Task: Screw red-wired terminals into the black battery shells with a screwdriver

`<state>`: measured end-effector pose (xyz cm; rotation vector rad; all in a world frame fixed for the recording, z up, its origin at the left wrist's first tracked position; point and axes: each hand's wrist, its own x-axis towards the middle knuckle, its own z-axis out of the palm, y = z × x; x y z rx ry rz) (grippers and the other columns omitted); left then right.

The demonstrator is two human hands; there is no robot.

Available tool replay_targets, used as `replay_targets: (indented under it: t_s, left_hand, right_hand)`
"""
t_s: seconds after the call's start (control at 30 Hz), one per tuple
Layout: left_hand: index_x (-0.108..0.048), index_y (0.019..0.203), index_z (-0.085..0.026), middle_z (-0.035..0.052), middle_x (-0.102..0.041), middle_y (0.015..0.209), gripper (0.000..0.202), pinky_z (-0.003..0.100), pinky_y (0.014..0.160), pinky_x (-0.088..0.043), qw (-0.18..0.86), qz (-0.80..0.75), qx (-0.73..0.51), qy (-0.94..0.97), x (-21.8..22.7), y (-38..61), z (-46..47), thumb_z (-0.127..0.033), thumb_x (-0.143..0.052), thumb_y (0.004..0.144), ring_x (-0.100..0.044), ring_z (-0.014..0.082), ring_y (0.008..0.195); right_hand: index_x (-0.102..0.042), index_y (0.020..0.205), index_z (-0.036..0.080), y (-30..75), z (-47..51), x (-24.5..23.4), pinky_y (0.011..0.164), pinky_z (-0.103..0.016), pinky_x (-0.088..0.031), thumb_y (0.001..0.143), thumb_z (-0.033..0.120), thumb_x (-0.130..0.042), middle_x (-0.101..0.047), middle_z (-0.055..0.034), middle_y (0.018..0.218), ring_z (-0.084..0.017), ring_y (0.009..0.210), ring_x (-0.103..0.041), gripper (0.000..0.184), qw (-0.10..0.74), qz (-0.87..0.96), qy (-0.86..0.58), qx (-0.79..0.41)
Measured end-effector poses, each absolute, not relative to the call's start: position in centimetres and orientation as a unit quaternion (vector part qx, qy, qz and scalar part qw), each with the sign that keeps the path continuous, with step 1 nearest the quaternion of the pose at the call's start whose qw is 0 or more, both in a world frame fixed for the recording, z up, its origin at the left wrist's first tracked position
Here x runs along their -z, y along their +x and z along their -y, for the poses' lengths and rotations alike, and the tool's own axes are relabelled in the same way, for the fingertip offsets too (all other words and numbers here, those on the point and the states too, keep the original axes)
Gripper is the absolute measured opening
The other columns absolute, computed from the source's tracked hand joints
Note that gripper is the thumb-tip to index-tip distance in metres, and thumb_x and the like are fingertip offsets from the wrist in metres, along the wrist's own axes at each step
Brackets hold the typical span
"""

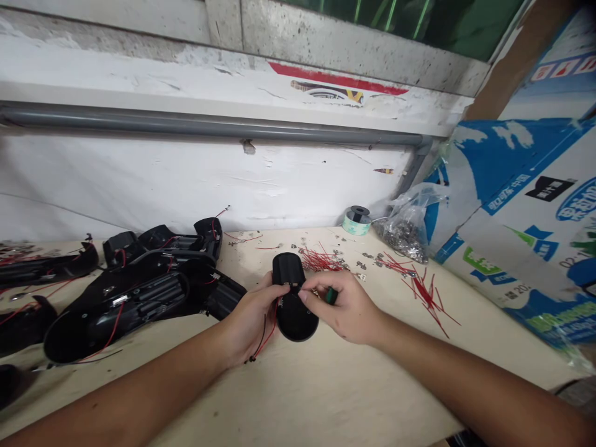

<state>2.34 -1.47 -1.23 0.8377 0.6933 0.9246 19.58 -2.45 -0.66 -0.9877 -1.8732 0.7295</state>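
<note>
Head view: from the casing (297,320), shells (146,267) are heaped at nine o'clock, wires (319,259) at one; left hand (249,320) is clasped around it, bent right hand (351,307) around green object (331,295).

The held casing (298,320) is showing plain black, and the wire (269,336) beside it is showing red. A small object (331,295) at the right hand (354,310) is showing dark green. The casings (84,329) on the left are repeating the black. Loose wires (423,292) on the right are adding bright red to the cream desk (298,397). The carton (531,211) on the right is mixing blue, white and green; the far pipe (186,124) is showing grey.
</note>
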Motion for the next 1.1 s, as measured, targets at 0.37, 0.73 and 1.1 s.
replay_targets:
  t_s: [0.37, 0.73, 1.1]
  left_hand:
    - [-0.061, 0.122, -0.020, 0.0049, -0.070, 0.099, 0.046, 0.031, 0.083, -0.045, 0.751, -0.298, -0.446, 0.386, 1.0, 2.8, 1.6, -0.013, -0.065, 0.077, -0.063, 0.0226, 0.096]
    - [-0.061, 0.115, -0.021, 0.0051, -0.068, 0.102, 0.037, 0.030, 0.088, -0.046, 0.749, -0.312, -0.443, 0.381, 1.0, 2.6, 1.9, -0.016, -0.065, 0.079, -0.061, 0.0238, 0.106]
    - [-0.053, 0.126, -0.021, 0.0048, -0.066, 0.104, 0.047, 0.037, 0.097, -0.043, 0.736, -0.333, -0.459, 0.369, 1.3, 2.5, 1.7, -0.020, -0.063, 0.080, -0.060, 0.0244, 0.105]
  right_hand:
    - [-0.071, 0.070, 0.017, 19.1, 2.4, 1.0, 0.048, -0.023, -0.034, 0.083, 0.025, -0.064, -0.056, 0.0010, 0.059, -0.012, 0.054, -0.047, 0.018, 0.362, 0.708, -0.464, -0.391]
    - [-0.069, 0.067, 0.018, 19.8, 2.0, 0.4, 0.049, -0.024, -0.036, 0.084, 0.030, -0.064, -0.055, 0.0018, 0.056, -0.013, 0.052, -0.048, 0.021, 0.382, 0.706, -0.479, -0.355]
    - [-0.058, 0.056, 0.019, 24.3, -0.3, -1.2, 0.050, -0.028, -0.028, 0.083, 0.041, -0.065, -0.054, 0.0004, 0.052, -0.015, 0.051, -0.047, 0.035, 0.219, 0.755, -0.605, -0.128]
